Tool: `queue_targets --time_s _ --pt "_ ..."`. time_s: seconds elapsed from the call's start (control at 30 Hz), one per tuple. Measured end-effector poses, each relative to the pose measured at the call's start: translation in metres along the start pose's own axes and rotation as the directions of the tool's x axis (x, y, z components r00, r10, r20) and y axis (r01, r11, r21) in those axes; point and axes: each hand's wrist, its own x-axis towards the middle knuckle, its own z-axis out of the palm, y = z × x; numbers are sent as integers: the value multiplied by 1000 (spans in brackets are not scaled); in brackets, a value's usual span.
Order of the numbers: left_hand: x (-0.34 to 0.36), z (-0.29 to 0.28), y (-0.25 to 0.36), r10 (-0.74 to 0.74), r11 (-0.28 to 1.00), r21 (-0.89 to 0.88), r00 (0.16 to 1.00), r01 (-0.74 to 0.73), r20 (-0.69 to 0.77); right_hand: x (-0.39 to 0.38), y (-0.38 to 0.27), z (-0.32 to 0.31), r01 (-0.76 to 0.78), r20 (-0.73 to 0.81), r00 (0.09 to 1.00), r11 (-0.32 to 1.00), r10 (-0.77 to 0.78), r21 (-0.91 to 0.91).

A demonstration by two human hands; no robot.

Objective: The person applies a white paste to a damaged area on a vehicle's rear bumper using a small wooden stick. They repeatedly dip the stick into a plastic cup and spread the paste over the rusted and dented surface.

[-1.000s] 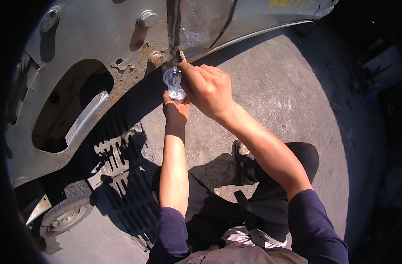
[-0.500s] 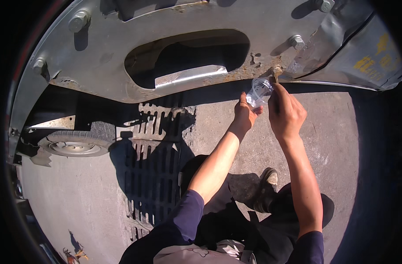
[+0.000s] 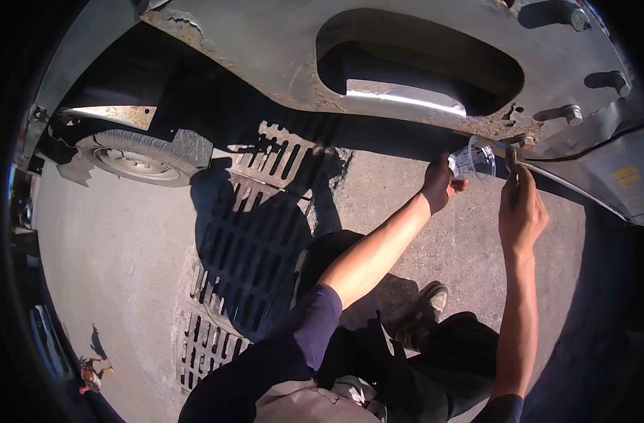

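My left hand [image 3: 439,186] is closed round a clear plastic cup [image 3: 483,159], tilted with its wide rim toward my right hand. My right hand [image 3: 523,217] grips a slim, dark-handled tool [image 3: 511,159] whose kind I cannot make out. Its upper end reaches up beside a rusty bolt [image 3: 525,140] on the lower edge of a grey metal panel [image 3: 280,67]. Whether the tool touches the bolt is hard to tell. What the cup contains cannot be seen clearly.
The panel has an oval opening [image 3: 406,63] and more protruding bolts [image 3: 573,115]. A vehicle wheel [image 3: 135,156] stands at the left. Slotted drain grates [image 3: 248,240] cross the concrete floor [image 3: 125,275]. A small bird, apparently a chicken [image 3: 93,372], is at lower left.
The whole view has shifted, so the panel, cup and both hands appear farther right. The cup's rim now faces more to the right. Both hands keep their hold.
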Motion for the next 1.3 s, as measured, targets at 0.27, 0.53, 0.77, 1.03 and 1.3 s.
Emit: queue_targets --time_s 0.27,0.53,0.77,1.03,1.3 --pt "-15 4 22 -63 996 56 998 63 -3 14 -10 -5 73 -72 995 996 -70 46" --pt "-6 1 16 -59 998 12 995 59 78 10 -1 6 162 -130 978 987 -161 -4" --pt "-17 12 19 -74 997 23 996 72 54 -2 0 -1 19 -63 998 1000 -18 10" --pt "-23 11 15 -56 978 205 996 42 67 9 10 4 -401 450 839 907 307 129" --pt "-32 19 21 -33 960 280 993 1 110 16 18 15 -308 537 807 951 247 26"
